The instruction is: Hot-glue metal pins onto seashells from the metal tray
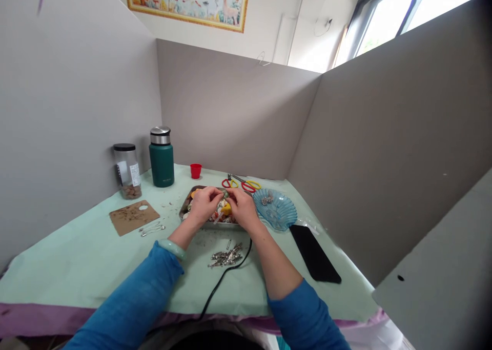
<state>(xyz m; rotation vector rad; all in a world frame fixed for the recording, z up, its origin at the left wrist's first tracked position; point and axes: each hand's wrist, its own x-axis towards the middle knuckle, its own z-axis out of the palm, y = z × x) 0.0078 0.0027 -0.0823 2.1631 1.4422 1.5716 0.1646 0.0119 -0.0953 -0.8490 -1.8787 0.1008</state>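
Above a metal tray (215, 226), my left hand (205, 203) and my right hand (242, 207) are brought close together. The fingertips of both are pinched around a small green piece (225, 193), too small and too covered to name. Under my hands the tray holds a heap of small mixed pieces, among them a yellow piece (226, 209). On the cloth between my forearms lies a pile of small metal clips or pins (226, 256). A blue scalloped plate (282, 214) with some small metal bits stands just right of my right hand.
Scissors (249, 186) with red and yellow handles and a red cup (196, 171) are behind the tray. Leftward are a green flask (162, 160), a lidded jar (129, 178), a brown card (132, 218) and safety pins (152, 230). A black phone-like slab (315, 253) and a cable (219, 283) lie nearer.
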